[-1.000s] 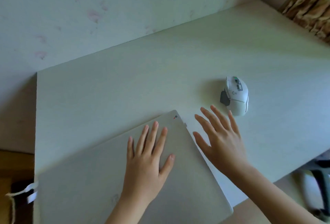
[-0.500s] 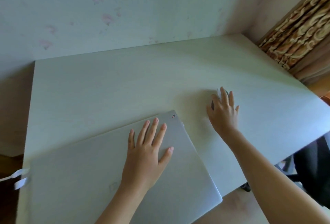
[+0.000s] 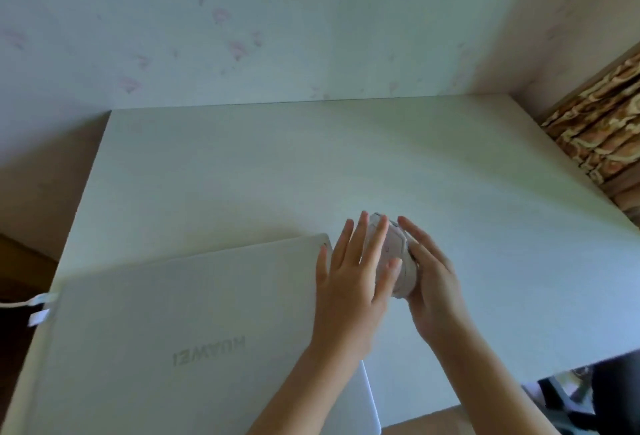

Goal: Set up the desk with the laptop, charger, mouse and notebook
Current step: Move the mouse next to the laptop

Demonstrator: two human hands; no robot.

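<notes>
Between the left hand [image 3: 349, 282], fingers straight and flat against it, and the right hand [image 3: 433, 282] cupping its other side is the white mouse [image 3: 398, 244], just beside the closed laptop's [image 3: 173, 330] far corner. Bare worktop [image 3: 311, 164] runs back to the wall [image 3: 277, 18].

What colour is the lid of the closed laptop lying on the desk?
The laptop lid is pale silver-grey with slightly darker HUAWEI lettering; the head view shows it.

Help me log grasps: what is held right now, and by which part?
The white mouse, between both hands: the right hand grips its right side, and the left hand presses straight fingers against its left side.
</notes>
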